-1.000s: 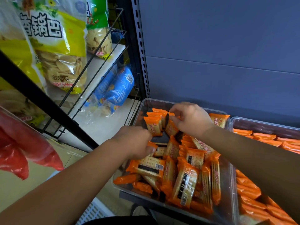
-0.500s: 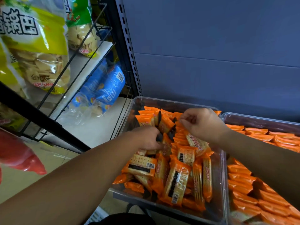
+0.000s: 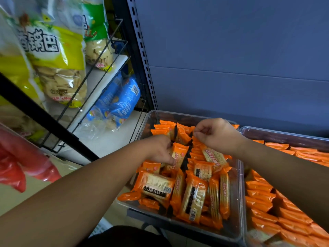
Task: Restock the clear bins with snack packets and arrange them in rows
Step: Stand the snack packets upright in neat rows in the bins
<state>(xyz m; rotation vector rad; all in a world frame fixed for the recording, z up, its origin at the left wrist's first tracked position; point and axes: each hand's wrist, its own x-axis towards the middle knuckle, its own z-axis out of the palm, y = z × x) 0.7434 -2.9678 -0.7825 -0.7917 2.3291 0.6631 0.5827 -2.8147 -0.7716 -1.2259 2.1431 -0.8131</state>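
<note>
Since a second ago the left hand [image 3: 158, 150] has slid from the near-left packets to the middle of the left bin [image 3: 178, 115], where it pinches one upright packet [image 3: 179, 154] beside the far standing rows. The right hand [image 3: 219, 136] has drifted right, fingers curled; whether it holds anything I cannot tell. Rows are forming at the far end while the near half lies jumbled, so much sorting likely remains. Count: two bins, the right bin [image 3: 284, 138] already in rows; two hands; well over twenty packets, too overlapped to total.

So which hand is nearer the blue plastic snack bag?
Left. The left hand is right of and below the blue plastic snack bag; the right hand lies farther right, beyond it.
</note>
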